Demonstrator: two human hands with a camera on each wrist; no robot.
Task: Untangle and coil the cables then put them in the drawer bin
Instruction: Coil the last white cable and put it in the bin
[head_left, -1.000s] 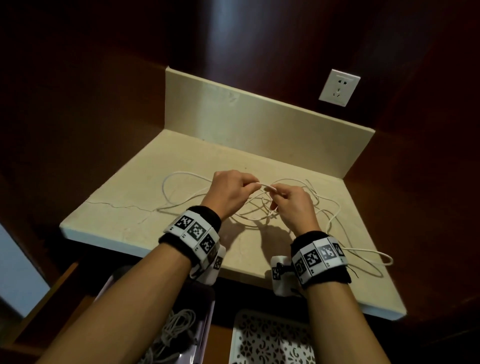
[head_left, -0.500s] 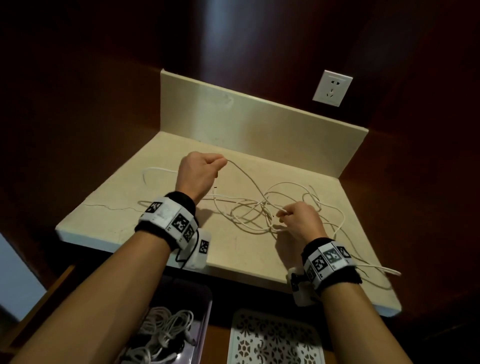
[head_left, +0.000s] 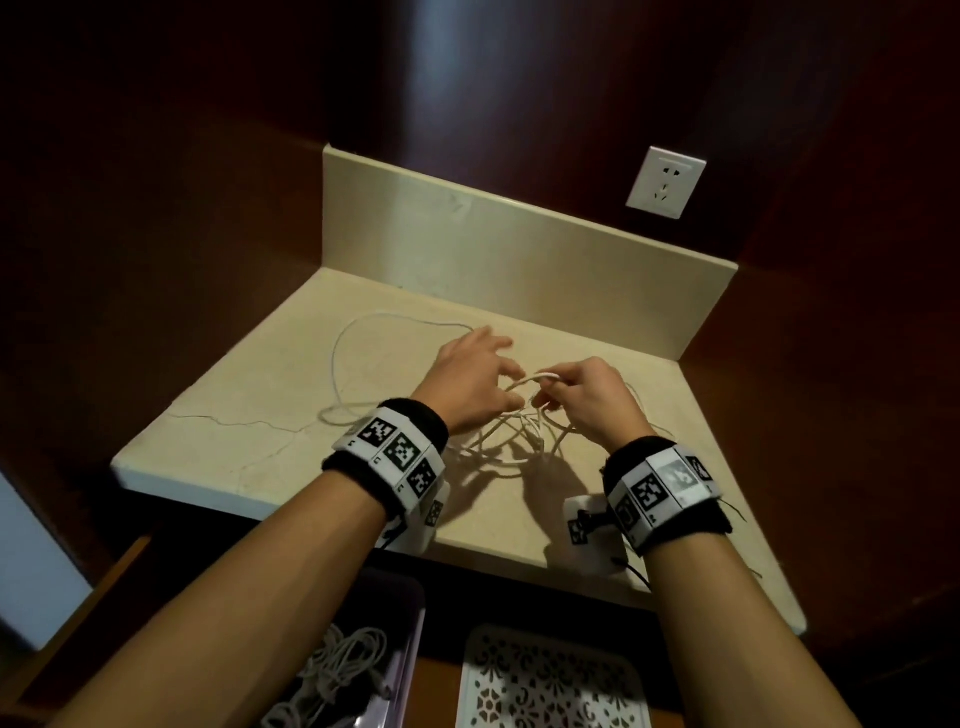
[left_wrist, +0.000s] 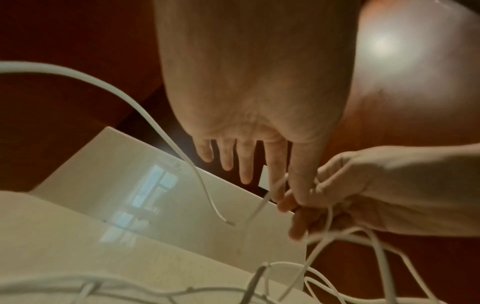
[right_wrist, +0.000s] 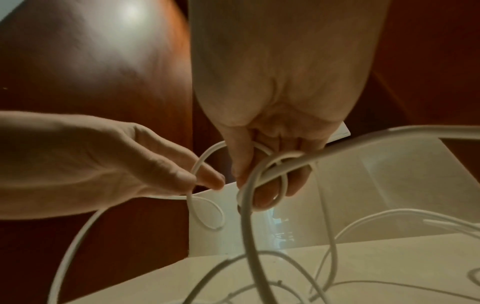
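A person stands before a small beige stone counter (head_left: 249, 415) that sits in a corner between dark red-brown wooden walls. A thin crack runs over the left part of the stone, and a low backsplash (head_left: 519, 249) of the same stone rises at the back. On the wall above it, to the right, there is a white power socket (head_left: 666, 182). The polished stone gives a pale reflection of a window in the wrist views.

A tangle of white cables (head_left: 498, 441) lies on the counter, and one long loop of it reaches out to the left. The right hand (head_left: 597, 400) is raised a little above the tangle; its fingers are curled around a small loop of cable and grip it. The left hand (head_left: 470, 384) is just beside it with the fingers stretched out and relaxed; the thumb and the index finger (left_wrist: 276, 176) touch a strand near the right hand, but a firm pinch does not show. Both wrists wear black bands with white marker tags.

Under the front edge of the counter, a purple drawer bin (head_left: 410, 639) holds some coiled white cables (head_left: 343, 670). To its right is a white tray with a cut-out pattern (head_left: 550, 686).
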